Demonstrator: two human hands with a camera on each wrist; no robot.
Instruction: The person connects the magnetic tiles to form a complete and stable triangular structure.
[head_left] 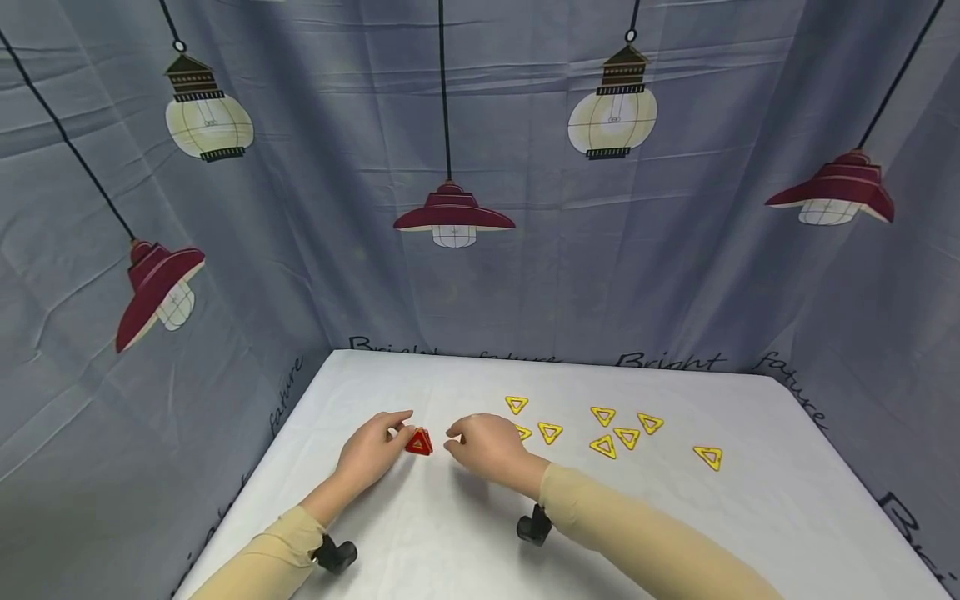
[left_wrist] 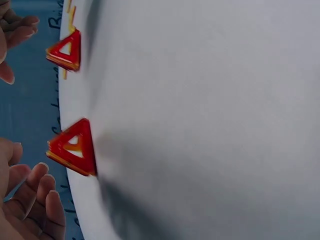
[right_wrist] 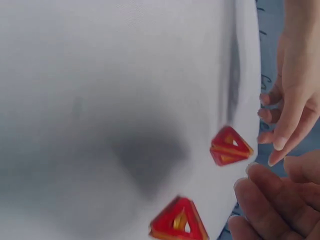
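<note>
My left hand (head_left: 375, 450) stands just left of a red-and-yellow triangular piece (head_left: 419, 442) on the white table. Both wrist views show two such pieces, the nearer (left_wrist: 86, 155) beside my left hand (left_wrist: 30, 205) and a second (left_wrist: 75, 50) toward my right hand (left_wrist: 10, 35). In the right wrist view that second piece (right_wrist: 172, 222) lies by my right hand (right_wrist: 280, 205), the first (right_wrist: 225, 147) by my left (right_wrist: 297, 95). Bent, loosely spread fingers hold nothing on either hand. From the head, my right hand (head_left: 491, 448) hides the second piece.
Several yellow triangle frames lie right of my right hand, among them one at the back (head_left: 516, 405), one farther right (head_left: 603, 447) and one at the far right (head_left: 708, 457). A grey-blue curtain (head_left: 525, 283) with printed lamps surrounds the white table (head_left: 750, 517).
</note>
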